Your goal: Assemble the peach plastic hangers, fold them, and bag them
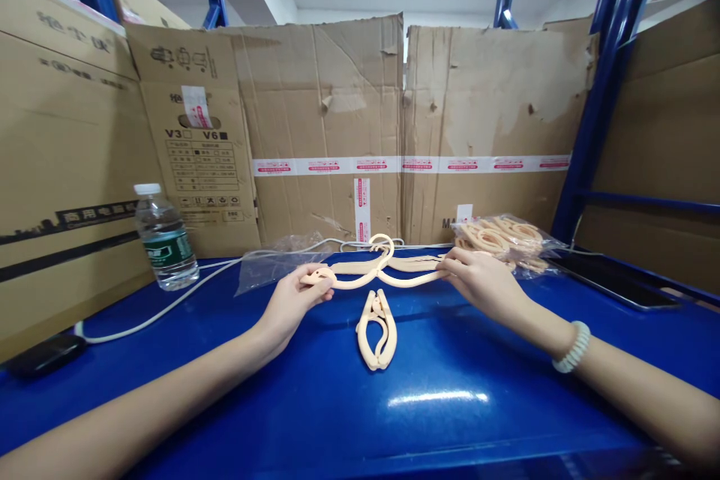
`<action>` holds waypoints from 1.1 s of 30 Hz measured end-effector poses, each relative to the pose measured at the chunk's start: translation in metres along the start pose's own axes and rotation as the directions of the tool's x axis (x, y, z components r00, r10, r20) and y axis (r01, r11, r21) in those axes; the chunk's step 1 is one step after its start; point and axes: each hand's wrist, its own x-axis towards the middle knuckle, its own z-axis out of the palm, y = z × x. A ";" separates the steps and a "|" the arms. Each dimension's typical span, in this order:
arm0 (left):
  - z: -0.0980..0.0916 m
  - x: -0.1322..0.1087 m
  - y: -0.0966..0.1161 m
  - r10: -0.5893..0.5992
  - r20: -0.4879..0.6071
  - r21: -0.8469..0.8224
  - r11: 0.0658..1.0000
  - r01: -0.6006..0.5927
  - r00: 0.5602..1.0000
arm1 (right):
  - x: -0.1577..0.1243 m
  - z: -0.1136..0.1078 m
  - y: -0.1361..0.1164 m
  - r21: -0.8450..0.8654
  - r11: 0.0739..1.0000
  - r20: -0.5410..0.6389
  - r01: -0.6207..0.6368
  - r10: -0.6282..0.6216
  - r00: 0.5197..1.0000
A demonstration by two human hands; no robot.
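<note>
An unfolded cream plastic hanger [354, 284] is stretched between my two hands above the blue table, its hook upward at the middle. My left hand [298, 292] pinches its left end, fingers closed. At the right end, my right hand [475, 275] grips the tip with thumb and fingers. Just behind the held hanger another cream hanger [413, 265] lies spread, partly hidden by it. Nearer to me, a folded cream hanger [377, 334] rests on the table with its arms together in a loop.
Behind my right hand is a clear bag of folded hangers [500, 235], beside a dark flat device [613, 280]. A water bottle [166, 244], white cable [163, 313], black object [48, 355] and crumpled plastic [264, 270] are left. Cardboard [326, 105] walls the blue table [315, 405].
</note>
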 end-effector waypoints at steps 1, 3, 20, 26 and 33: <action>0.001 0.000 0.000 -0.007 0.001 -0.015 1.000 0.007 1.000 | -0.001 0.000 -0.001 -0.035 0.999 0.009 -0.037 0.037 0.999; 0.001 0.000 0.000 -0.020 0.006 -0.043 0.999 0.020 1.000 | -0.002 0.000 -0.002 -0.082 0.994 0.017 -0.076 0.077 0.997; 0.006 -0.008 0.004 -0.044 0.046 -0.131 0.990 0.049 0.998 | 0.003 0.007 -0.007 0.918 0.390 -0.083 -0.074 0.369 0.926; 0.005 -0.008 0.005 -0.042 0.049 -0.131 0.990 0.048 0.998 | 0.004 0.008 -0.007 0.963 0.191 0.098 -0.189 0.406 0.908; 0.009 -0.012 0.008 -0.018 0.036 -0.091 0.996 0.022 0.999 | 0.006 0.007 -0.011 0.965 -0.018 0.250 -0.261 0.352 0.902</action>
